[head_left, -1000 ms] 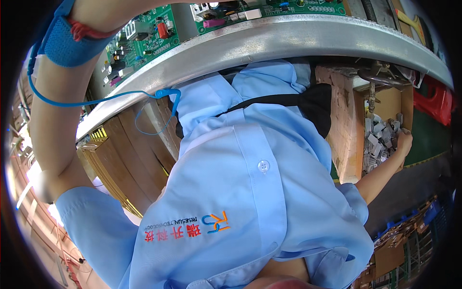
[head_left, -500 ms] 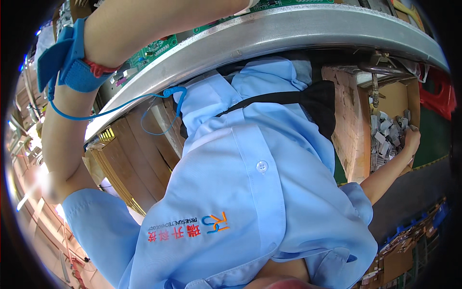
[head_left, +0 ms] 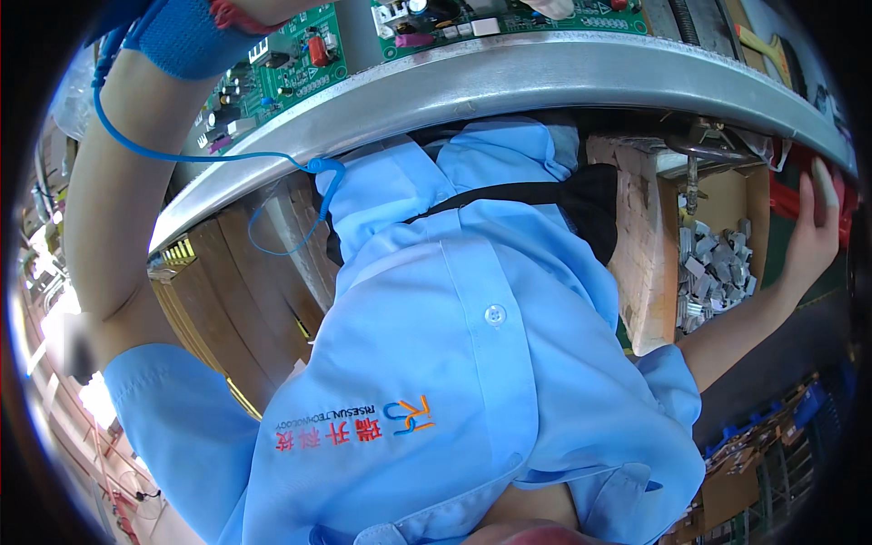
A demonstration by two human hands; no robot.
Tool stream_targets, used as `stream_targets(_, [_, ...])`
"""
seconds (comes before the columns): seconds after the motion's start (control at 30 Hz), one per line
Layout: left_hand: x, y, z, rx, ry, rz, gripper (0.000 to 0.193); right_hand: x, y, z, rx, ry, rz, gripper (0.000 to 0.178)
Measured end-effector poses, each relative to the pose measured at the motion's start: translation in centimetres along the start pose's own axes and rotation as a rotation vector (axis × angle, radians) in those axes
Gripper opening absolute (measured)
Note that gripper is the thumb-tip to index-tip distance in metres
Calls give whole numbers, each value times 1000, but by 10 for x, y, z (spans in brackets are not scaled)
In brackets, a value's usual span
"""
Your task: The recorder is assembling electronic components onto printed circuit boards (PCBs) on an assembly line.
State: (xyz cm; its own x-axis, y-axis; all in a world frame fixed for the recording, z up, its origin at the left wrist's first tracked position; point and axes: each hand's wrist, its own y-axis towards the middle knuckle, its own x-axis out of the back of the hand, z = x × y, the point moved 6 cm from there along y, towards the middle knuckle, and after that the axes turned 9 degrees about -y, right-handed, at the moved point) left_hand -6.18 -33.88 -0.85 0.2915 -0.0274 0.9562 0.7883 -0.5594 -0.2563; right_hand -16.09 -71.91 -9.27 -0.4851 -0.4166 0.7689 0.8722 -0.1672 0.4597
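My right hand is raised at the far right, beside a red plastic thing. Its fingers point upward and stand apart; one has a pale grey tip, and no held thing can be made out. Left of it is a cardboard box of small silvery metal parts. My left arm, with a blue wrist strap, reaches over the bench. Only pale fingertips of my left hand show at the top edge, over a green circuit board. What they hold or touch is hidden. A second circuit board lies further left.
The curved metal bench edge runs between my body and the boards. A clamp hangs under it above the box. A blue coiled cord trails from the strap to my clothes. A brush with a yellow handle lies top right. Cardboard stands left.
My right hand has left the box of metal parts and moved up and right toward the bench edge. My left arm has shifted up, uncovering more of the circuit boards.
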Motion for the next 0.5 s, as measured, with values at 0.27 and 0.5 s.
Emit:
stream_targets(0.27, [9,-53,34,-97,-149,-226,57,-70,46,287,780,-86,298,44])
stream_targets(0.5, [-63,-119,12,-283,-266,-624,41,-100,49,325,883,-191,530,53])
